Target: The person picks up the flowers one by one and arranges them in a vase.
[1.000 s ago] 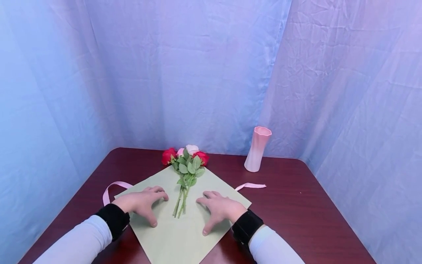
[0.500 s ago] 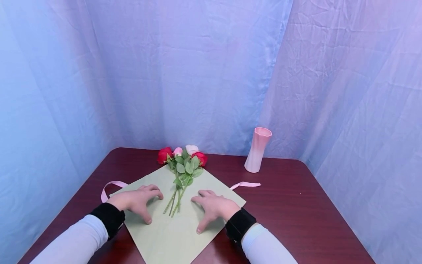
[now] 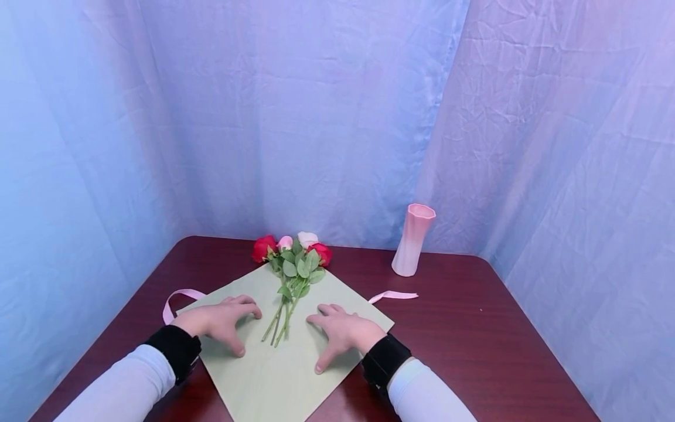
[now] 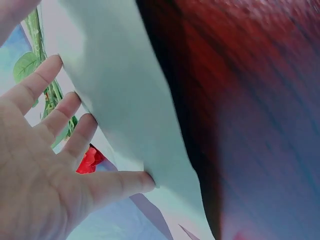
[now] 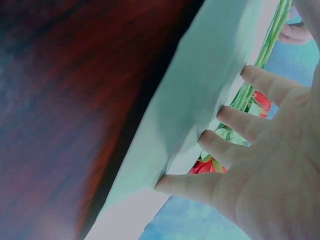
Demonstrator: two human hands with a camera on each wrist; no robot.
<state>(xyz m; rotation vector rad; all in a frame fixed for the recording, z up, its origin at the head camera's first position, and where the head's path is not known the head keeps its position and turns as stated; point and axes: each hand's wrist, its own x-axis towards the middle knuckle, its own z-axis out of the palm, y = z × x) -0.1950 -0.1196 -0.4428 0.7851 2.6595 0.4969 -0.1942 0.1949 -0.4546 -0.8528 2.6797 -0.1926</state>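
Note:
A pale green sheet of wrapping paper (image 3: pixel 274 375) lies cornerwise on the table. On its far corner rests a bunch of roses (image 3: pixel 303 266), red, pink and white, with the heads past the paper's edge and the bare stems pointing toward me. My left hand (image 3: pixel 221 322) is spread on the paper left of the stems, its fingertips touching the sheet in the left wrist view. Right of the stems, my right hand (image 3: pixel 343 334) also presses spread fingertips on the sheet. Neither hand touches the flowers. A pink ribbon (image 3: pixel 392 295) runs partly hidden beneath the paper, its ends showing on both sides.
Toward the back right of the dark red-brown table (image 3: pixel 464 340) stands a pink-and-white vase (image 3: pixel 413 240). Pale blue and lilac cloth (image 3: pixel 327 117) hangs behind the table and along both sides.
Both hands have shifted slightly left, and the paper, ribbon and flower stems with them. The stems now fan out more at their cut ends. In the last half second almost nothing has moved.

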